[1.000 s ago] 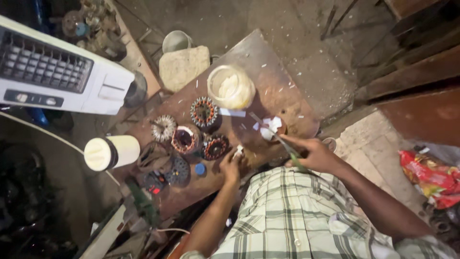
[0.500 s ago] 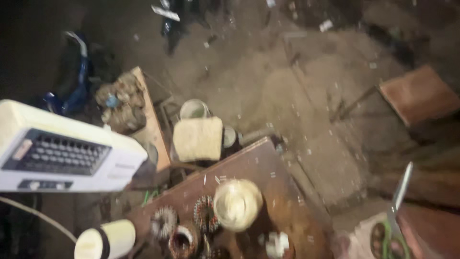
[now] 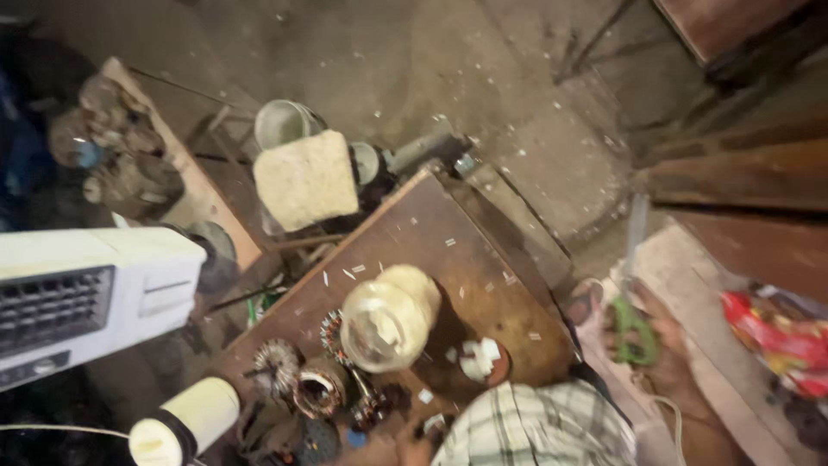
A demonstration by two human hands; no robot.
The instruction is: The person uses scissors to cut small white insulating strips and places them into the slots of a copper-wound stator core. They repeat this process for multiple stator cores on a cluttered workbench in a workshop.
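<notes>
My right hand (image 3: 674, 358) is out to the right of the wooden board (image 3: 448, 250), closed around a pair of green-handled scissors (image 3: 634, 328) whose blades point up and away from me. Only a sliver of my left hand (image 3: 404, 451) shows at the bottom edge, beside the copper-wound motor stators (image 3: 317, 388); its fingers are hidden. A cloudy whitish jar (image 3: 388, 319) lies on the board above the stators. A small dish with white paper bits (image 3: 479, 358) sits just in front of my checked shirt (image 3: 535, 427).
A white fan housing (image 3: 86, 302) juts in from the left, with a white roll (image 3: 185, 418) below it. Beyond the board stand a pale block (image 3: 306, 181) and a metal pot (image 3: 285, 121). A red packet (image 3: 776, 332) lies at the right. The dirt floor is littered.
The view swung up toward the floor, then partly back down. My right hand left the board and now holds the scissors off to the right. My left hand dropped almost out of view.
</notes>
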